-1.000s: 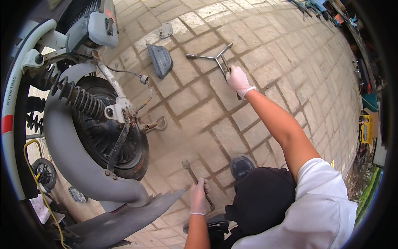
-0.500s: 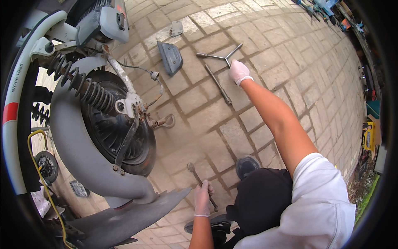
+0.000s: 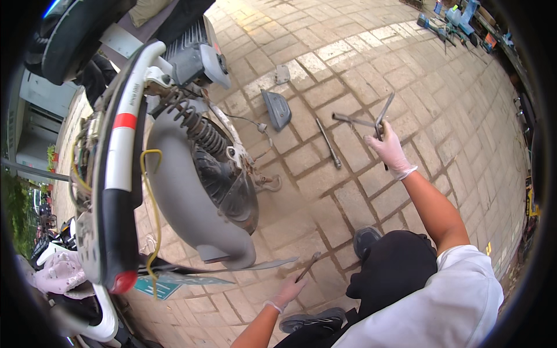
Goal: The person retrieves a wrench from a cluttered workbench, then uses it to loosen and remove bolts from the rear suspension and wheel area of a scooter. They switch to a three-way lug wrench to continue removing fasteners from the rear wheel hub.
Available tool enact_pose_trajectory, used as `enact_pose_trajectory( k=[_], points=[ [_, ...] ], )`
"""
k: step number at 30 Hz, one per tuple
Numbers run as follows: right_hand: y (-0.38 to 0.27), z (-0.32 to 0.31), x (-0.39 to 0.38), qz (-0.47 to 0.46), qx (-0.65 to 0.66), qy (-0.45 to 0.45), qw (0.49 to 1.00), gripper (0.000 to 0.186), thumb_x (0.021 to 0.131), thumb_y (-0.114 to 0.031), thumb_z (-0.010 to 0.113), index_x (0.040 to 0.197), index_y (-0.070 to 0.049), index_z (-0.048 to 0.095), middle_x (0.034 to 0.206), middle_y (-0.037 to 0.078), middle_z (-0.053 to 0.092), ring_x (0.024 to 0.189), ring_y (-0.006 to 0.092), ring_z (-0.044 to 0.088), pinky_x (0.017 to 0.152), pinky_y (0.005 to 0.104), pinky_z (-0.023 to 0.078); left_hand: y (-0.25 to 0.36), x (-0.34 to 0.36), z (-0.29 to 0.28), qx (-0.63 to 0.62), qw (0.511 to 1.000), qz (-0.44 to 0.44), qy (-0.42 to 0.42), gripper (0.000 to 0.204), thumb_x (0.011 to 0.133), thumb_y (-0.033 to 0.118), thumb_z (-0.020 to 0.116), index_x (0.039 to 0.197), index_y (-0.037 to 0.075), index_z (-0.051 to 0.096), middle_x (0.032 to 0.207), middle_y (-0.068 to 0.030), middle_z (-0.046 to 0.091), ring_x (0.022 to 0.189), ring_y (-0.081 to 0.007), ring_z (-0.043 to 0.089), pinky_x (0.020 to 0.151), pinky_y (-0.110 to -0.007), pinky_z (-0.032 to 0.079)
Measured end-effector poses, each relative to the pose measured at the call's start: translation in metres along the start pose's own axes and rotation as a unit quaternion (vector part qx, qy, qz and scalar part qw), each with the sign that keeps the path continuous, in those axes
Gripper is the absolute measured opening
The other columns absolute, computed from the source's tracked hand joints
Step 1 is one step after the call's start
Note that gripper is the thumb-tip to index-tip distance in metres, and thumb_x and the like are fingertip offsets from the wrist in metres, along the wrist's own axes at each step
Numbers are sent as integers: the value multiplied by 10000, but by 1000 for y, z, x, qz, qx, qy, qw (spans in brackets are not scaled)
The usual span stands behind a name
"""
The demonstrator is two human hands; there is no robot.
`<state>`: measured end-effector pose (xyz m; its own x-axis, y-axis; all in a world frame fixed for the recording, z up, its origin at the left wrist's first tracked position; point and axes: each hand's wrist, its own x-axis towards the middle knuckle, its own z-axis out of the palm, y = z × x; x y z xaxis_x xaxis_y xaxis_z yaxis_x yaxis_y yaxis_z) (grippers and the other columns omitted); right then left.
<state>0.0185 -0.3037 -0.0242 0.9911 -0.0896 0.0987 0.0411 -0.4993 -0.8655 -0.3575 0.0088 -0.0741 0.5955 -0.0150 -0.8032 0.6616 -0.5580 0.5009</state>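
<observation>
My right hand (image 3: 392,152), in a thin translucent glove, is closed round a Y-shaped socket wrench (image 3: 355,120), its arms spread above the paving. My left hand (image 3: 285,293), gloved as well, grips a combination wrench (image 3: 309,265) low beside my shoes; the fingers partly hide its shaft. A long metal socket bar (image 3: 329,145) lies on the bricks left of my right hand. To my left stands a scooter with its rear wheel (image 3: 233,200), grey mudguard (image 3: 174,174) and coil spring (image 3: 203,130) exposed.
A dark grey plastic cover (image 3: 277,110) and a small flat plate (image 3: 282,74) lie beyond the wheel. A yellow hooked cable (image 3: 152,209) hangs by the scooter's white frame tube (image 3: 123,148). Power tools (image 3: 441,29) lie at the far right.
My right hand has raised the Y-shaped wrench off the paving and tilted it. My left hand still holds the combination wrench. The view has shifted, showing more of the scooter.
</observation>
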Motion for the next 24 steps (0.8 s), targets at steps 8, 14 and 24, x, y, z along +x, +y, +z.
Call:
enact_pose_trajectory(
  k=[8,14,24],
  points=[
    [-45,25,4,-121,-27,-50,991,427,908,-321,656,1086,63,600,872,242,672,833,378,665,696,426,497,-111,-112,-99,238,962,-122,-60,528,906,486,510,1143,42,670,1054,-208,687,997,-382,643,893,-433,481],
    [-133,50,70,-91,-112,7,990,356,983,-311,556,1009,28,660,679,127,634,599,229,597,575,370,473,-236,-194,-127,11,948,-221,228,519,878,498,568,1035,23,710,990,-239,691,967,-382,662,832,-433,499],
    [-461,-63,-13,-381,187,68,903,248,985,-271,543,790,-120,519,644,-28,434,531,76,377,503,234,290,-351,-255,-156,-298,845,-250,368,552,880,478,548,973,-43,703,947,-269,676,942,-359,651,846,-425,475]
  ],
)
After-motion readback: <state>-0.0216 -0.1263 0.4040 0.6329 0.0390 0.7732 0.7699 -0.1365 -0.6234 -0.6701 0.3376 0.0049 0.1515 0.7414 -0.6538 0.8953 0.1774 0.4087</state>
